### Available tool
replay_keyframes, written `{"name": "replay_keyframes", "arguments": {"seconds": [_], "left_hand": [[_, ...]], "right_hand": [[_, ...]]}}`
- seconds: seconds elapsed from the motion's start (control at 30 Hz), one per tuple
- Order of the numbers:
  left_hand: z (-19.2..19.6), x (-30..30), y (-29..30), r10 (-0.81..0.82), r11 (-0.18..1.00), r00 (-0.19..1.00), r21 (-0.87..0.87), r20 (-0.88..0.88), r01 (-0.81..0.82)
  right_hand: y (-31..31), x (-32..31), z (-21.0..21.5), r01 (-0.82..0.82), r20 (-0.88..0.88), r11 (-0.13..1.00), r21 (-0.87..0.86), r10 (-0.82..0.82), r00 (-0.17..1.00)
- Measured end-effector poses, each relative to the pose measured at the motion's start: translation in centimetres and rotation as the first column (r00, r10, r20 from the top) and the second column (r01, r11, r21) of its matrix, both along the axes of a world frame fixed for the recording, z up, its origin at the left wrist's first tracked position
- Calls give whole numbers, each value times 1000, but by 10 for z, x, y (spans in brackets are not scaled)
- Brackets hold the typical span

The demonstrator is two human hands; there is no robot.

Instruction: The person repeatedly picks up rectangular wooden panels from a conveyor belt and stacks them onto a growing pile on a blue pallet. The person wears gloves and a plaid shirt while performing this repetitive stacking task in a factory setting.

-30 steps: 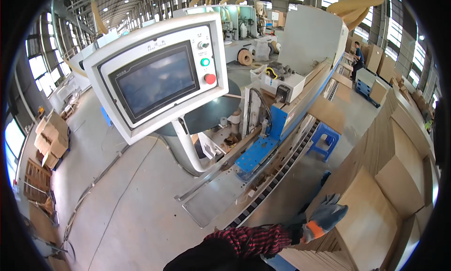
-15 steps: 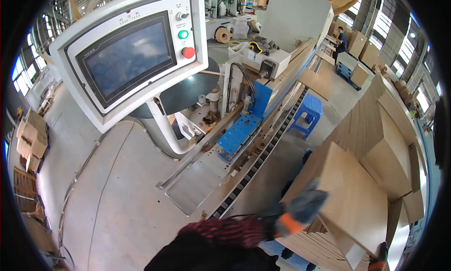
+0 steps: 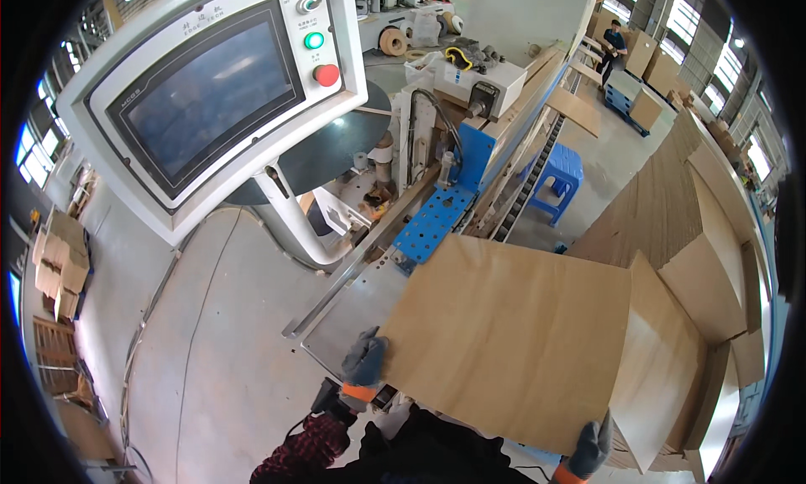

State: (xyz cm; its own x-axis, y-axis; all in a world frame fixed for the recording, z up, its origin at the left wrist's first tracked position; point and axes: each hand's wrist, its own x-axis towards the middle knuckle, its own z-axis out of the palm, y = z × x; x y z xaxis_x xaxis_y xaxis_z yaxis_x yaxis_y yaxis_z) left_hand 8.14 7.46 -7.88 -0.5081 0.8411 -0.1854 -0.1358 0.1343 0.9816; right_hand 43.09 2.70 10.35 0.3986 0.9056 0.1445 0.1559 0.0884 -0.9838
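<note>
A flat light-brown wooden panel (image 3: 508, 329) spans the space in front of me, held between both hands. My left hand (image 3: 365, 362), in a grey glove with an orange cuff, is closed on its left edge, beside the metal feed table (image 3: 336, 324). At the near right corner my right hand (image 3: 591, 446), gloved alike, grips the panel. Its far left edge lies close to the blue perforated plate (image 3: 432, 224) of the machine. To the right stands a stack of similar panels (image 3: 659, 350), partly hidden behind the held one.
A control screen (image 3: 210, 98) on a white post rises at the upper left. Along the machine runs a roller conveyor (image 3: 533, 177), with a blue stool (image 3: 558, 182) beside it. Tall panel piles (image 3: 646, 207) line the right. A person (image 3: 614, 47) stands far off.
A panel has come off the right-hand stack and moved left, over the conveyor's near end. My left hand has swung left from the stack and now grips the panel's left edge.
</note>
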Motion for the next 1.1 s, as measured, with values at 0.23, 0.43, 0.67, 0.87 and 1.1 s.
{"name": "replay_keyframes", "arguments": {"seconds": [0.23,0.43,0.67,0.87,1.1], "left_hand": [[8,-46,16,-46,998,675,-5,-736,62],[34,-22,25,74,910,326,198,-942,365],[18,2,53,-274,871,283,-112,-919,479],[26,39,136,-259,878,231,-130,-938,460],[134,202,134,-850,499,524,243,-52,832]], "right_hand": [[11,-35,-47,29,-85,1000,-5,-29,996],[11,-65,-133,-101,-413,953,-286,-28,910],[46,-62,-221,-85,48,771,-631,149,988],[120,-45,-226,-186,-135,951,-247,156,978],[184,-59,-125,237,-401,949,-208,-304,864]]}}
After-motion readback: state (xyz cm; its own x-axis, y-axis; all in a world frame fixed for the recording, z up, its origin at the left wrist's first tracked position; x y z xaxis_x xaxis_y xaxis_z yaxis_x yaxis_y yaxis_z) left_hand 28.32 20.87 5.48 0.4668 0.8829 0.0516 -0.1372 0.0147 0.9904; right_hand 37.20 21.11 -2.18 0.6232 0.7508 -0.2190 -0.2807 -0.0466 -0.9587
